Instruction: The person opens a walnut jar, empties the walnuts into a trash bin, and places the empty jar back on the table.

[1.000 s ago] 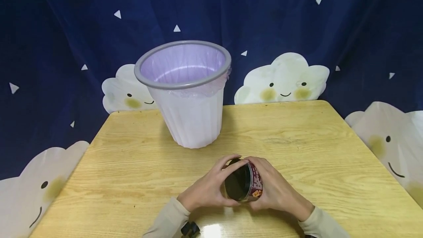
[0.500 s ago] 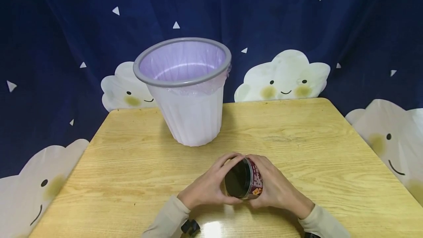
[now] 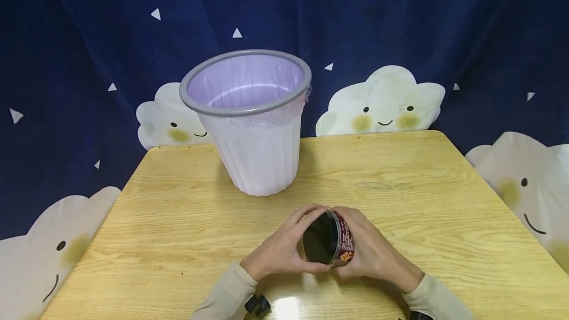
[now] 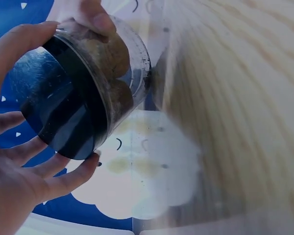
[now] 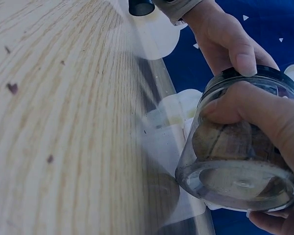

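Note:
A clear jar (image 5: 237, 182) with a black lid (image 3: 319, 240) is held tilted between two hands near the front of the table. Its dark red label (image 3: 345, 242) carries white print. Several brown lumps (image 4: 118, 55) show through the clear wall; what they are is unclear. My left hand (image 3: 282, 252) grips the lid by its edge, thumb and fingertips spread around it. Around the jar's body curls my right hand (image 3: 372, 253), at the end away from the lid. In the right wrist view, the right thumb lies across the clear wall.
A white bin (image 3: 262, 162) with a grey rim and a thin purplish liner stands behind the hands, left of centre. The wooden table (image 3: 155, 221) spreads around it. Behind hangs a dark blue curtain (image 3: 373, 23) with cloud pictures.
Both hands keep their hold on the jar. The left thumb has slid slightly to the right along the lid's near edge. The head view has shifted slightly.

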Action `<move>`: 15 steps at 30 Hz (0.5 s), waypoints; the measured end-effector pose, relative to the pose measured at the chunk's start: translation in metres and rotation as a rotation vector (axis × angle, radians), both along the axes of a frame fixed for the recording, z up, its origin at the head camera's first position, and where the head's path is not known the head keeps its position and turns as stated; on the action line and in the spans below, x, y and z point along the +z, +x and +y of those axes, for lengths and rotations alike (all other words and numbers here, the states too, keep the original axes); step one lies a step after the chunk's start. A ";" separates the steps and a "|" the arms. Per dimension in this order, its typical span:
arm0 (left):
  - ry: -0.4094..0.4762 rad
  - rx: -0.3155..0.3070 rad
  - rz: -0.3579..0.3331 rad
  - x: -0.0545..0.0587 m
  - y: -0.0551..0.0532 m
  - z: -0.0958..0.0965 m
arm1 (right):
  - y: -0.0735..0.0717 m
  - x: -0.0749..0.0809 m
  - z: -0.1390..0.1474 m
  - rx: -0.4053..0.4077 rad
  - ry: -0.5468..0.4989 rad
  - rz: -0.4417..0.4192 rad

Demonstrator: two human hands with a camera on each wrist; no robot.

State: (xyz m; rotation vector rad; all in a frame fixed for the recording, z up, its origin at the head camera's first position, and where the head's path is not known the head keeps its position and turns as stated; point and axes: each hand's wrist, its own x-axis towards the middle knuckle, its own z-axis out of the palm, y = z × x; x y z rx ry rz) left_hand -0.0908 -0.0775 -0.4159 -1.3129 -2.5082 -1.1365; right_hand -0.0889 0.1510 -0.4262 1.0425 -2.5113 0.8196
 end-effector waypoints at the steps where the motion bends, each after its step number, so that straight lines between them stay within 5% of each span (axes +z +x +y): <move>1: -0.004 0.002 0.000 0.000 0.000 0.000 | 0.000 0.000 0.000 0.001 -0.001 0.003; 15: -0.033 0.010 -0.024 0.003 0.002 -0.001 | 0.001 0.000 -0.001 -0.023 0.004 -0.005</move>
